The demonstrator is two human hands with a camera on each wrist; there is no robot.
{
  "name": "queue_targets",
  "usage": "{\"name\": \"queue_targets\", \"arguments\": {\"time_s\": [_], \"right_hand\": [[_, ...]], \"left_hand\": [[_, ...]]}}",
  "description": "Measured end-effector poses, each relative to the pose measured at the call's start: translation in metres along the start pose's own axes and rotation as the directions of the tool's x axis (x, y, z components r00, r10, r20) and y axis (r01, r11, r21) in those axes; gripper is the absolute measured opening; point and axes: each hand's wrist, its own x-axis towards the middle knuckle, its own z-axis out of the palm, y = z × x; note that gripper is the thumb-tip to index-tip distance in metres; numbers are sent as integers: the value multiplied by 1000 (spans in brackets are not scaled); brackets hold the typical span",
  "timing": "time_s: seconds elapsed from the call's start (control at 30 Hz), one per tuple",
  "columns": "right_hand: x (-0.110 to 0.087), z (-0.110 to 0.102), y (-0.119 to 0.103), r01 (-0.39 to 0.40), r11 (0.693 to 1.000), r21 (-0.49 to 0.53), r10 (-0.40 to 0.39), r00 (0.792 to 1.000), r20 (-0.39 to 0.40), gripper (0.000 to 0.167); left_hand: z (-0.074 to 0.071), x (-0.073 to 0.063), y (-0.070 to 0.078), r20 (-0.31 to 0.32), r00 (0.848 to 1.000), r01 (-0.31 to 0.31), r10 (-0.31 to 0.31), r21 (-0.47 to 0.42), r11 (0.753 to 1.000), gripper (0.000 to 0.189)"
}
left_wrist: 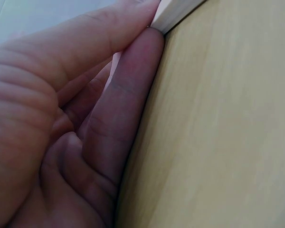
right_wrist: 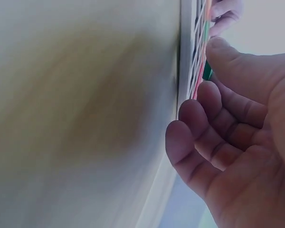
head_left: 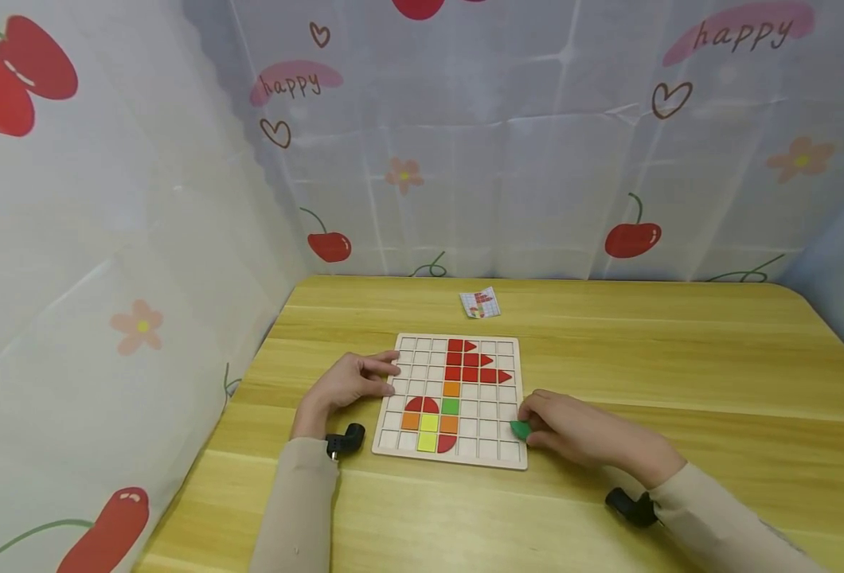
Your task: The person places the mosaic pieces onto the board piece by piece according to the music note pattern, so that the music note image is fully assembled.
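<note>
A wooden grid board (head_left: 479,410) lies on the table with red, orange, yellow and green pieces set in its squares. My left hand (head_left: 353,378) rests at the board's left edge, fingertips touching the rim. Close up in the left wrist view, the thumb and a finger meet the board's pale edge (left_wrist: 173,14). Over the board's right edge, my right hand (head_left: 572,430) pinches a small green piece (head_left: 520,430) with a curved side. The right wrist view shows that green piece (right_wrist: 207,71) beside the thumb, with the other fingers loosely curled.
Behind the board lies a small card (head_left: 480,303) printed with a coloured grid pattern. The wooden table (head_left: 644,342) meets a cherry-printed curtain (head_left: 479,199) at the back. A black wrist-worn device (head_left: 346,440) sits by the left wrist, another (head_left: 631,507) by the right.
</note>
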Motion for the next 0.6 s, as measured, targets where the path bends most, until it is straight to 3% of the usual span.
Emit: {"name": "queue_targets", "arguments": {"time_s": [0.6], "right_hand": [[61, 24, -38, 22, 999, 32, -23, 1000, 19, 18]], "left_hand": [[0, -1, 0, 1, 1000, -12, 12, 23, 1000, 32]]}}
